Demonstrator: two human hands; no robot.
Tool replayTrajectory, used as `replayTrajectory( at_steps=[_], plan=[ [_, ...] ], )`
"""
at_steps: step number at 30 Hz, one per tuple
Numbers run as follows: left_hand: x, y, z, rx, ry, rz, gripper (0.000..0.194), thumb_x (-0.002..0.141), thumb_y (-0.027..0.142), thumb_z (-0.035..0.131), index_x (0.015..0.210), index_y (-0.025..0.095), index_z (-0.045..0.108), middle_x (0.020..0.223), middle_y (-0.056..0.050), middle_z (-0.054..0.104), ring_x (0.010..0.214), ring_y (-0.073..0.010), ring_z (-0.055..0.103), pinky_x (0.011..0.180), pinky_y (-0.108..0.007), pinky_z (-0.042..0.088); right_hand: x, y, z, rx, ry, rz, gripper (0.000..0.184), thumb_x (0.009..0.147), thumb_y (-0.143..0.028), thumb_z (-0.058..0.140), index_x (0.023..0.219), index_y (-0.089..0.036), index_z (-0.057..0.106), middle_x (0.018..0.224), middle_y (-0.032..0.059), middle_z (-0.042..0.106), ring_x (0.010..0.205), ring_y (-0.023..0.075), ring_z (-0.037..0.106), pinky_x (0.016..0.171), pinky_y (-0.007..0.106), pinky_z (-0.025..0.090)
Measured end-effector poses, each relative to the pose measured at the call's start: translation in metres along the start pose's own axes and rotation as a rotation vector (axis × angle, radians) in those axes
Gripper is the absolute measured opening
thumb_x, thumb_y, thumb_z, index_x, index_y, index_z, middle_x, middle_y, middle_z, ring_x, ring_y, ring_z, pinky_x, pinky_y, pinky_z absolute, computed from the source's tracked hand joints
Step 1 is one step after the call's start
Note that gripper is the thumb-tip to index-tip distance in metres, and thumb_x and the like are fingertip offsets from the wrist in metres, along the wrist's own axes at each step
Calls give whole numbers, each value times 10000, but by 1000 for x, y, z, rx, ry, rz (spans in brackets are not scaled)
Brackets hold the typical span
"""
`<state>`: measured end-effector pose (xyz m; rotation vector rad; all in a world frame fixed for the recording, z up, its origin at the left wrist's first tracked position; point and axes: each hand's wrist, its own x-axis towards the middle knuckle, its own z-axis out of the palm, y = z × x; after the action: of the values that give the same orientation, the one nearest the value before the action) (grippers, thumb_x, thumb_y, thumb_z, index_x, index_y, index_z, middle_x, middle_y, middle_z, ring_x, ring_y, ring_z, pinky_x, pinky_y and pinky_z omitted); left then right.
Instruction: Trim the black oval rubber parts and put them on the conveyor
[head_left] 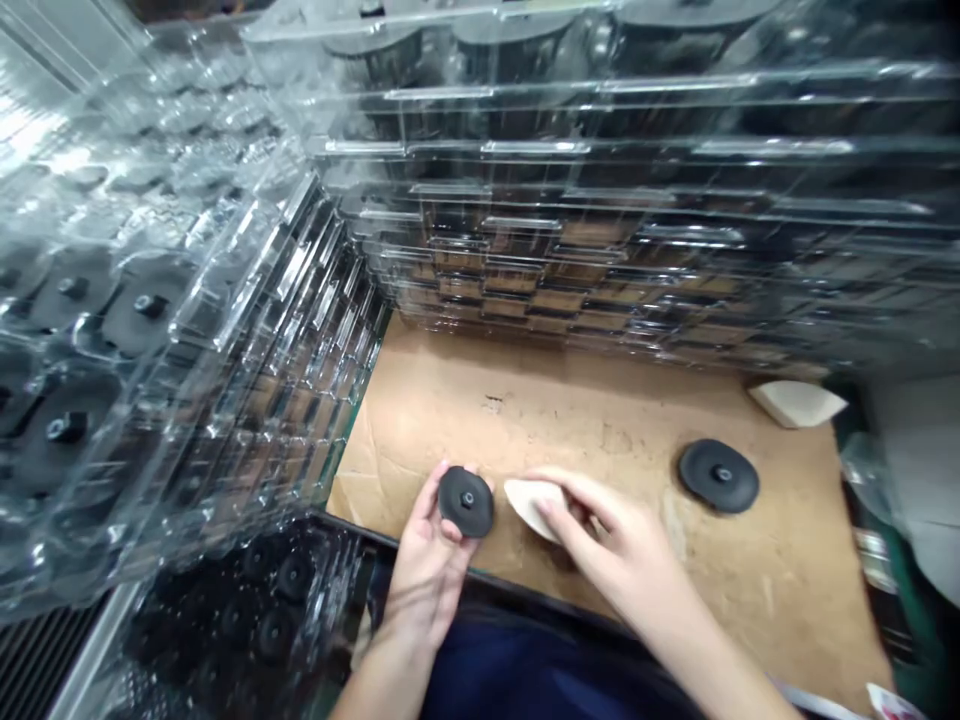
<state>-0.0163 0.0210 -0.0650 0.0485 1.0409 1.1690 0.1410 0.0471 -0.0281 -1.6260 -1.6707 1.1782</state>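
Matt plastic disc (pixel 466 502); glossy plastic trays (pixel 600 150); rough cardboard (pixel 600 420); matt cream pad (pixel 529 505).

Black disc (pixel 466 502), off-white wedge (pixel 531 508)

Left hand (pixel 427 575) cupping a black disc (pixel 466 502), right hand (pixel 611 535) pinching a pale wedge (pixel 531 505) just beside it (a second disc (pixel 718 476) lying on the cardboard surface (pixel 600 420)).
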Motion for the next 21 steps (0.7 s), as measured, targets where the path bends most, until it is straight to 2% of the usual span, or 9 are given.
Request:
replayTrajectory(
  at_steps=[2,4,5,8,10,12,15,18,21],
  plan=[
    [0,0,-2,8,-7,12,545,586,246,771,1099,265,586,1149,-59,625,1072,-217,561,921,-313,437,7,-6,9,39,82,-21,227,863,-282,454,981,-204,631,937,37,690,771,162,641,692,259,512],
    [-1,1,-3,22,-20,17,543,612,245,753,1122,271,567,1150,-53,623,1069,-206,559,918,-304,436,10,-11,19,74,65,-76,226,861,-254,449,981,-204,634,987,30,681,882,166,628,797,272,489],
    [-2,2,-3,30,-29,14,548,625,248,744,1139,265,553,1144,-60,626,1059,-205,565,920,-306,434,8,-11,22,82,31,-96,217,857,-242,453,958,-212,643,966,17,688,878,160,633,796,263,491],
    [-5,5,-2,51,-62,-14,587,644,276,731,1187,225,513,1115,-105,634,1024,-231,591,944,-365,416,-20,3,17,88,-38,-110,183,842,-244,483,870,-230,663,819,-10,710,717,143,663,645,222,525],
    [-7,6,2,56,-87,-30,610,644,302,727,1203,212,500,1137,-121,618,1027,-252,591,976,-405,385,-49,22,4,67,-11,-24,176,838,-288,500,871,-232,663,805,-4,713,682,152,669,558,208,524],
    [-11,6,8,58,-113,-44,593,647,319,722,1192,205,516,1166,-121,598,1049,-263,577,998,-416,360,-75,39,-10,43,64,125,213,835,-358,507,913,-229,657,849,16,712,729,175,672,517,204,519],
    [-18,5,22,79,-155,-90,581,603,337,748,1138,196,571,1134,-108,612,1053,-280,568,973,-411,387,-92,40,-24,42,198,244,248,822,-402,520,946,-228,645,887,31,703,790,194,663,540,207,522],
    [-29,5,40,121,-164,-128,598,524,320,797,1084,220,611,1078,-78,644,995,-248,590,866,-329,463,-80,11,-28,48,333,88,180,833,-327,527,951,-240,631,929,33,680,822,182,646,638,219,524],
    [-40,6,53,185,-158,-178,528,550,242,791,1053,224,630,1017,-54,670,908,-183,609,767,-238,483,-62,-25,-25,81,364,-232,201,854,-187,479,1015,-220,595,912,41,657,810,154,628,688,235,518]
  ],
)
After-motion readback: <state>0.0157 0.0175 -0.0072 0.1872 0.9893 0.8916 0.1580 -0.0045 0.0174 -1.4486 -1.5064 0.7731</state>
